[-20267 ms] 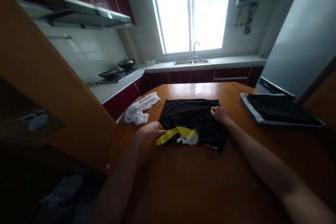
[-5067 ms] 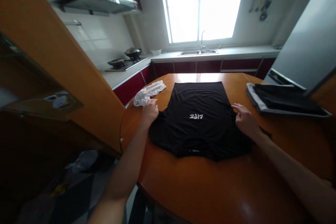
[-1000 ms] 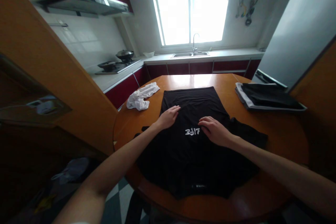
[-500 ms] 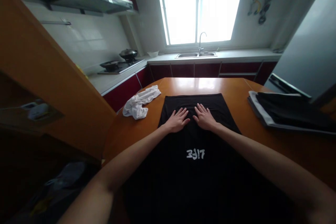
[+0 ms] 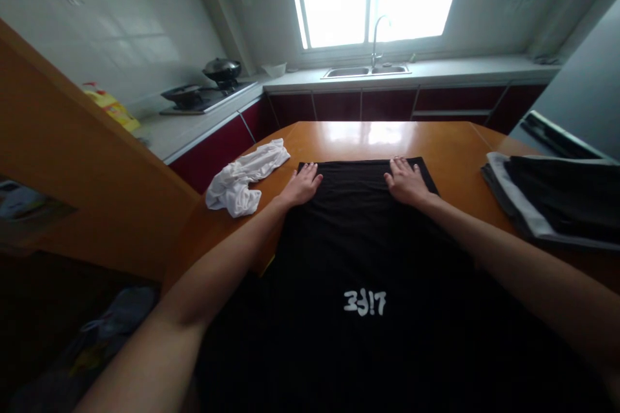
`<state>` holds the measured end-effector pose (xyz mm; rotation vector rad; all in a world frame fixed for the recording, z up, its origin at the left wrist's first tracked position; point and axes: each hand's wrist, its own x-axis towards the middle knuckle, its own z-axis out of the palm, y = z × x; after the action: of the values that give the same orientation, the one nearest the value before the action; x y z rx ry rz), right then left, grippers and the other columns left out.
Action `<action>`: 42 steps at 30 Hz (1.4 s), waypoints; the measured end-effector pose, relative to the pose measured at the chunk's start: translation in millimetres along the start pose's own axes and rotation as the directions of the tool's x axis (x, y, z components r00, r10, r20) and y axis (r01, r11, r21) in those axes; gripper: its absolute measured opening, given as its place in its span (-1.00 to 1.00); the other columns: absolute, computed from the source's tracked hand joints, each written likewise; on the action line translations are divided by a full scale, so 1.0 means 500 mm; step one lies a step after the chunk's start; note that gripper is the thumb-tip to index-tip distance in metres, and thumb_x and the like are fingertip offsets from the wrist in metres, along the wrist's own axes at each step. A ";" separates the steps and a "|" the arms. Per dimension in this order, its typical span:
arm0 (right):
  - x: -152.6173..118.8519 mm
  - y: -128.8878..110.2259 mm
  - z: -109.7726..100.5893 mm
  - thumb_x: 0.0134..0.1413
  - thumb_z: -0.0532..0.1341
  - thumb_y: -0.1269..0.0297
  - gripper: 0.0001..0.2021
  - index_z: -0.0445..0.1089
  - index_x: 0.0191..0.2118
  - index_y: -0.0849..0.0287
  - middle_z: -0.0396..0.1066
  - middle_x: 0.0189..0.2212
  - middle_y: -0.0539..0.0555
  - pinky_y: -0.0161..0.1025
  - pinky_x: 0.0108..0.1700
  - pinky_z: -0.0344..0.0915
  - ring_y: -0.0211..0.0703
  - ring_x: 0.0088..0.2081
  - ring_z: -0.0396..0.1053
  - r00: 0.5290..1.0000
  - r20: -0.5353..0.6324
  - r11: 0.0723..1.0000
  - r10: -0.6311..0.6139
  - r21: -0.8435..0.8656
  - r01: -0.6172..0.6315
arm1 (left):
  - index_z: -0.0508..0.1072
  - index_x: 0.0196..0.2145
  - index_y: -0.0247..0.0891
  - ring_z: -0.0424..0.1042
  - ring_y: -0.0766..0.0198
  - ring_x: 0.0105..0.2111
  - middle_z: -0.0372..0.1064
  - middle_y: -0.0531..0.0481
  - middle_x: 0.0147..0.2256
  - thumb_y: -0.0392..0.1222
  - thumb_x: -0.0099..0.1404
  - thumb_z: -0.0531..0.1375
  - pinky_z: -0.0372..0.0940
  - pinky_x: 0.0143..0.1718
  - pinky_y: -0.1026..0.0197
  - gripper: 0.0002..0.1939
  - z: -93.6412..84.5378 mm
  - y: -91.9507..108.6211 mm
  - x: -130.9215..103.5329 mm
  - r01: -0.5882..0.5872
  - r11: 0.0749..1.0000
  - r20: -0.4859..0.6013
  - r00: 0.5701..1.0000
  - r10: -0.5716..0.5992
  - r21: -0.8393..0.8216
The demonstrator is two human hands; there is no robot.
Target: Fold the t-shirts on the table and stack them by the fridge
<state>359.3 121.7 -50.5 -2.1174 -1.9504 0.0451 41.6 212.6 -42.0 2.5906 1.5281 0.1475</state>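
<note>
A black T-shirt lies spread on the wooden table, its white "LIFE" print upside down from where I look. My left hand rests flat on the shirt's far left corner, fingers stretched out. On the far right part of the cloth lies my right hand, palm down with fingers apart. Neither hand grips the fabric. The near part of the shirt runs down out of view and is very dark.
A crumpled white cloth lies on the wooden table at left. Folded dark and grey garments are stacked at the right. Beyond stand a counter with a sink and a stove with pans.
My hands have slid apart and farther away, from the middle of the cloth to near its far corners. The wrinkles there look flatter. The camera view has tilted down.
</note>
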 end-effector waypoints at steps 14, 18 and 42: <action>0.075 0.120 0.020 0.37 -0.21 -0.10 -0.22 -0.16 0.48 0.40 -0.29 0.49 0.30 0.28 0.41 -0.37 0.10 0.48 -0.33 0.965 0.122 0.973 0.232 -0.051 -0.227 | -0.13 0.47 -0.32 -0.36 0.00 0.47 -0.38 -0.17 0.48 0.26 0.47 -0.22 -0.33 0.40 -0.26 -0.18 0.005 -0.047 0.089 0.147 0.988 0.065 0.986 -0.150 0.049; 0.097 0.137 0.018 0.36 -0.23 -0.15 -0.19 -0.18 0.48 0.38 -0.29 0.49 0.29 0.30 0.41 -0.38 0.09 0.48 -0.33 0.963 0.124 0.970 0.240 -0.052 -0.236 | -0.14 0.47 -0.30 -0.35 -0.02 0.47 -0.39 -0.17 0.47 0.29 0.45 -0.21 -0.34 0.40 -0.29 -0.17 0.005 -0.044 0.111 0.136 0.990 0.072 0.988 -0.139 0.039; -0.043 -0.111 0.035 0.38 -0.07 0.05 -0.34 -0.04 0.46 0.31 -0.19 0.48 0.26 0.24 0.42 -0.30 0.07 0.48 -0.25 0.984 0.108 0.990 -0.139 0.050 0.134 | -0.02 0.45 -0.23 -0.30 0.06 0.47 -0.27 -0.09 0.47 0.20 0.51 -0.18 -0.27 0.41 -0.22 -0.28 0.051 0.171 -0.014 -0.199 0.979 -0.003 0.980 0.199 0.033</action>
<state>299.6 107.2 -59.0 -1.9886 -2.1332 0.1802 116.0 164.0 -53.7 2.7675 1.2797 0.1510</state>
